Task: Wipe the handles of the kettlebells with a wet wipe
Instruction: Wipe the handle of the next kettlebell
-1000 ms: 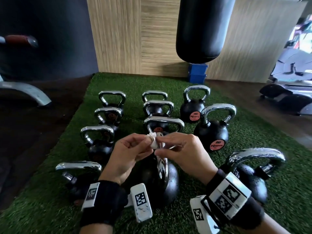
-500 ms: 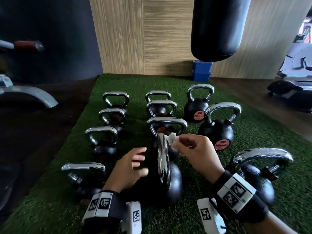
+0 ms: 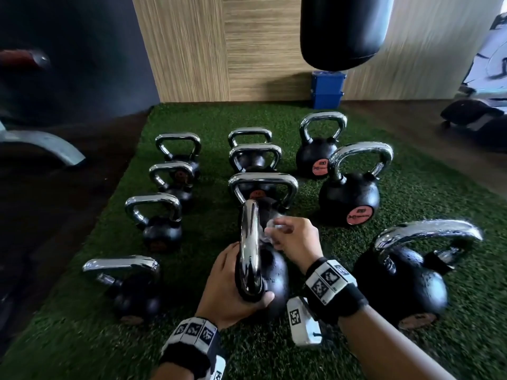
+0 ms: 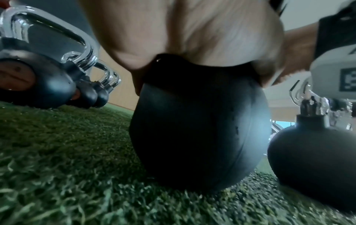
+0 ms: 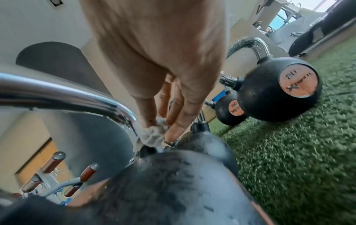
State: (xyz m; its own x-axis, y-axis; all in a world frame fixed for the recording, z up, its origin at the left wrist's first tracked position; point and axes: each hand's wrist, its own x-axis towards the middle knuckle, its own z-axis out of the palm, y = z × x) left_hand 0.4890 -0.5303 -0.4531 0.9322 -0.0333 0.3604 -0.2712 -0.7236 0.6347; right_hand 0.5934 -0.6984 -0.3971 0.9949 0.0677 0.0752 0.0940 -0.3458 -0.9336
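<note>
Kettlebells (image 3: 348,196) sit all around both hands on the turf (image 3: 439,204), and I can't tell which are done. Left hand (image 3: 227,286) grips the near one's handle (image 3: 248,250) at its base; right hand (image 3: 295,238) pinches the wet wipe (image 5: 152,135) against its far end, so this wipe looks barely begun.

Both forearms are bare, no sleeves. On the left wrist is a black band (image 3: 192,349) with a white strip of three square black-and-white code markers. The right wrist carries the same kind of black band (image 3: 336,292) with a white marker strip. At 7 o'clock from it hangs a white box (image 3: 301,323) with one more code square, probably a small camera.
</note>
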